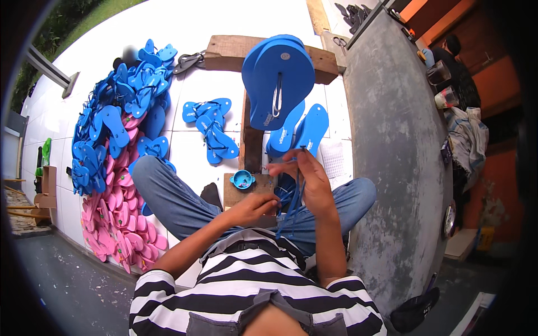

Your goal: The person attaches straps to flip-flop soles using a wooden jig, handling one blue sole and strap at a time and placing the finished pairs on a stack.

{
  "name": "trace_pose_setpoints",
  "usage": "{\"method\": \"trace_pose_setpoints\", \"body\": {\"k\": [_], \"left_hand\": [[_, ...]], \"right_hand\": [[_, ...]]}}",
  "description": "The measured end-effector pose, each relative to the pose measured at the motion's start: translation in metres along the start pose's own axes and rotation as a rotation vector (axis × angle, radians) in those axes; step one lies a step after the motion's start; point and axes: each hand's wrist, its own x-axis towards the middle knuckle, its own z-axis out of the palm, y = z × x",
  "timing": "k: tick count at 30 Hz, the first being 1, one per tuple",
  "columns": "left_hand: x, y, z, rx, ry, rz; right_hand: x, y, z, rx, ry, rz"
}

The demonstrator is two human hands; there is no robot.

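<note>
My right hand [315, 187] is raised over my lap, pinching a blue flip-flop strap [296, 201] whose ends hang down past the wrist. My left hand [255, 208] is beside it with fingers curled closed; whatever is in them is too small to make out. More blue straps lie in my lap, partly behind the right hand. In front of the hands, a small blue cup [236, 180] with tiny bits in it sits on a wooden board [235, 197]. Beyond, a stack of blue flip-flop soles [260, 67] rests on a wooden stand [224, 51], a pale metal loop [277, 95] standing out from the top sole.
Loose blue soles [311, 129] lie near my right knee. Finished blue flip-flops [216, 131] lie on the white tiles. A heap of blue flip-flops [120, 92] and pink flip-flops [126, 213] is at the left. A low grey wall [386, 140] runs along the right; a person [457, 73] is beyond it.
</note>
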Motion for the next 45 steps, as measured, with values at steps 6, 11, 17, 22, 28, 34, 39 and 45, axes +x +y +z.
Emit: {"method": "trace_pose_setpoints", "body": {"k": [6, 11, 17, 22, 28, 34, 39, 45], "left_hand": [[0.018, -0.094, 0.039, 0.271, 0.025, 0.221], [0.022, -0.089, 0.002, -0.051, 0.307, 0.069], [0.000, 0.063, -0.010, -0.135, 0.233, 0.121], [0.003, 0.084, -0.031, -0.516, 0.493, 0.084], [0.002, 0.088, -0.051, -0.636, 0.720, 0.149], [0.000, 0.079, -0.054, -0.412, 0.702, 0.101], [0.005, 0.017, -0.039, 0.688, 0.326, -0.159], [-0.002, -0.100, -0.006, 0.933, 0.116, -0.278]], "right_hand": [[0.030, 0.020, 0.008, -0.147, -0.061, -0.039], [0.035, 0.028, 0.006, -0.188, -0.019, -0.087], [0.040, 0.025, 0.020, -0.368, 0.133, -0.123], [0.036, 0.021, 0.011, -0.420, 0.150, -0.148], [0.011, 0.033, -0.007, -0.422, -0.047, 0.116], [0.007, 0.060, -0.022, -1.013, -0.204, 0.334], [-0.020, 0.227, -0.098, -1.874, -0.237, 0.691], [-0.006, 0.259, -0.098, -1.746, -0.634, 1.185]]}}
